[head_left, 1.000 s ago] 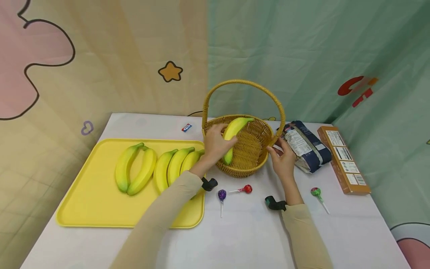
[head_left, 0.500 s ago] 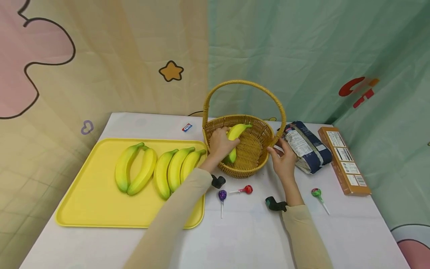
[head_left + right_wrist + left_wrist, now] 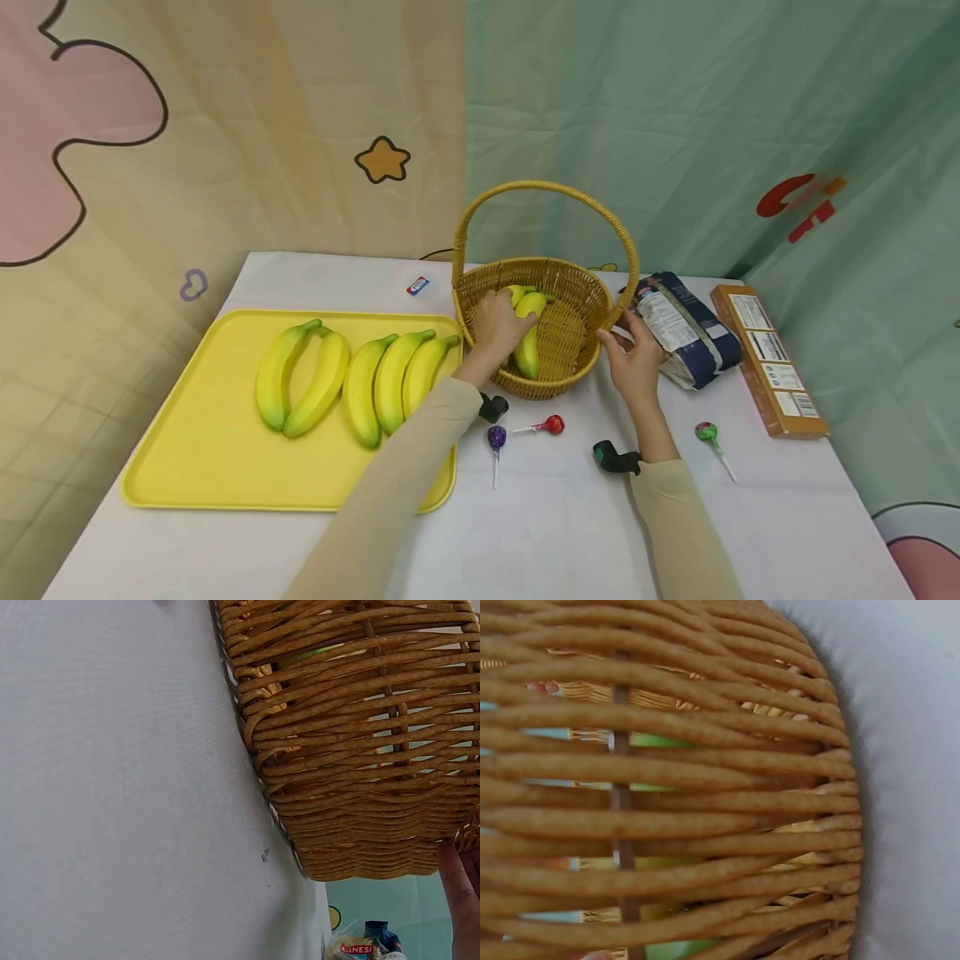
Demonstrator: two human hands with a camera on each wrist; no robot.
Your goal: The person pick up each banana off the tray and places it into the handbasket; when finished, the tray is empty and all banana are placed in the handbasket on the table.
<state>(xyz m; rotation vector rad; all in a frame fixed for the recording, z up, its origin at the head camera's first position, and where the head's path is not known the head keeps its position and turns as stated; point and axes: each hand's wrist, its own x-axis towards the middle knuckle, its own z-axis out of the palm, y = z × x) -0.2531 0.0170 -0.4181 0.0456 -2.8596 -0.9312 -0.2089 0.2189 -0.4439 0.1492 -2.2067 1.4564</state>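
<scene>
A woven basket (image 3: 558,382) with a tall arched handle stands at the middle of the table. My left hand (image 3: 497,327) is inside its left half, thumb lying over a yellow banana (image 3: 529,354) that it holds low in the basket. A second banana (image 3: 517,292) shows just behind, partly hidden by the hand. My right hand (image 3: 633,354) grips the basket's right rim at the handle's foot; in the right wrist view its fingers (image 3: 454,881) touch the weave. The left wrist view is filled by the basket wall (image 3: 705,825), with green glimpsed through the gaps.
A yellow tray (image 3: 202,450) with several bananas (image 3: 390,375) stands left of the basket. Purple (image 3: 497,437), red (image 3: 554,424) and green (image 3: 706,431) lollipops lie in front. A dark blue packet (image 3: 686,329) and an orange-brown box (image 3: 768,358) lie at right; a small wrapped candy (image 3: 417,286) lies behind.
My left hand has moved right and down into the basket, lowering the banana. The second banana's stem has come into view behind it. My right hand has stayed on the rim.
</scene>
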